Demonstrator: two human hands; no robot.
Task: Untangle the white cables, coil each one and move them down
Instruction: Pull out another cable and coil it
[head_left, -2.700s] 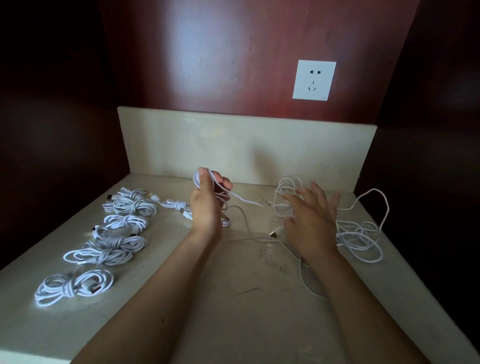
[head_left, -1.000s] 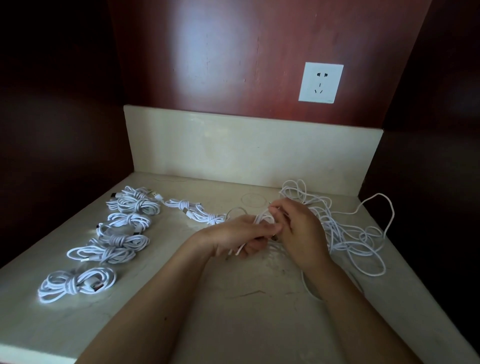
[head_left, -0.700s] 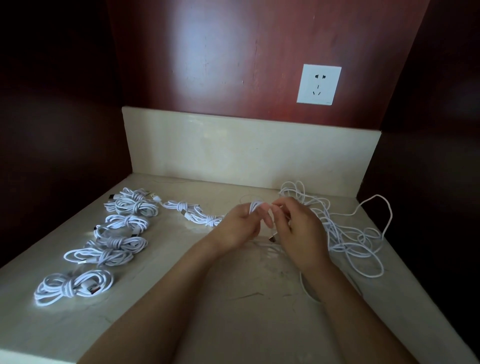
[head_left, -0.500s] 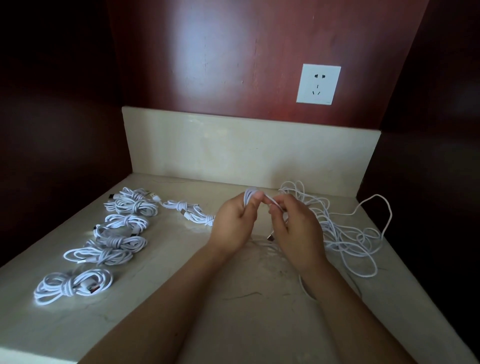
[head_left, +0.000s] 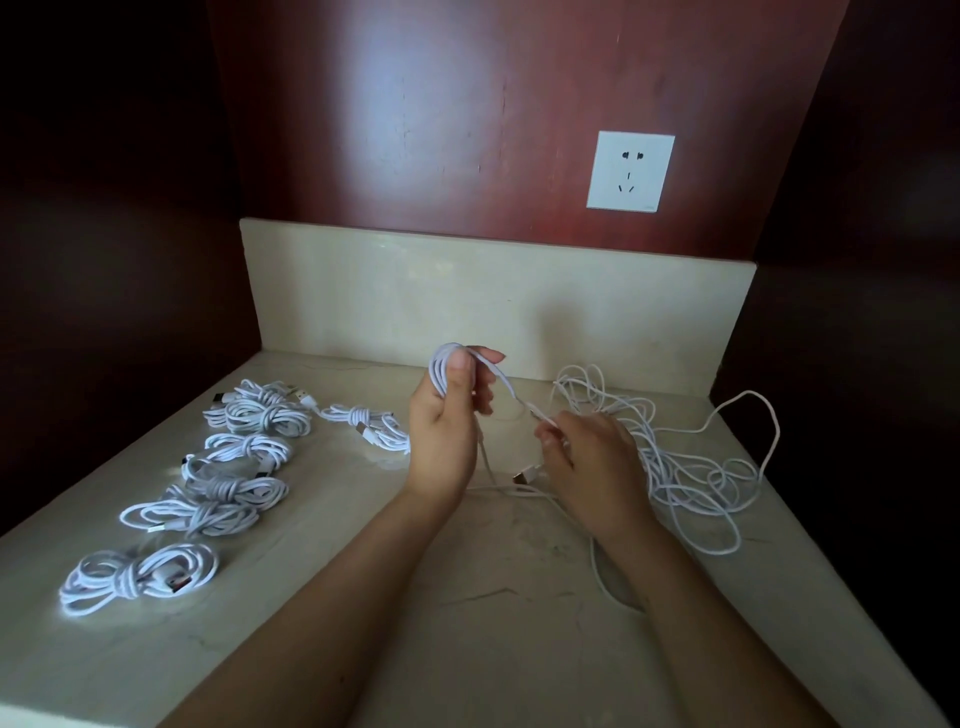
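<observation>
Hands: left hand (head_left: 444, 421) is raised off the marble countertop (head_left: 493, 623), fingers curled round a few loops of white cable (head_left: 441, 366), thumb clamping them. Right hand (head_left: 592, 467) sits lower, thumb and fingertip pinching the strand that runs off those loops, other fingers loosely curled.

Layout:
- A USB plug (head_left: 525, 475) lies on the counter just beside the right hand. Can't tell which cable it belongs to.
- The loose tangle (head_left: 691, 467) lies right of the right hand, with one long loop (head_left: 769, 415) reaching toward the counter's right edge.
- A row of tied bundles (head_left: 228, 488) runs down the left side, and one more bundle (head_left: 374, 426) lies just beside the left hand.

Likely risks:
- The free run appears to feed out of the tangle. A hard pull would probably cinch a knot or drag the whole pile instead of freeing one line.
- Dragging the pile could tip that outer loop over the edge, and its weight would pull more after it.
- If the thumb eases, the loops slide off the left fingers and the coil is lost.
- The plug may snag on crossing strands as slack comes in.
- A strand (head_left: 597, 566) passes by the right forearm, so an arm move could catch it.
- The nearby bundle is close enough for a swinging tail to hook it.
</observation>
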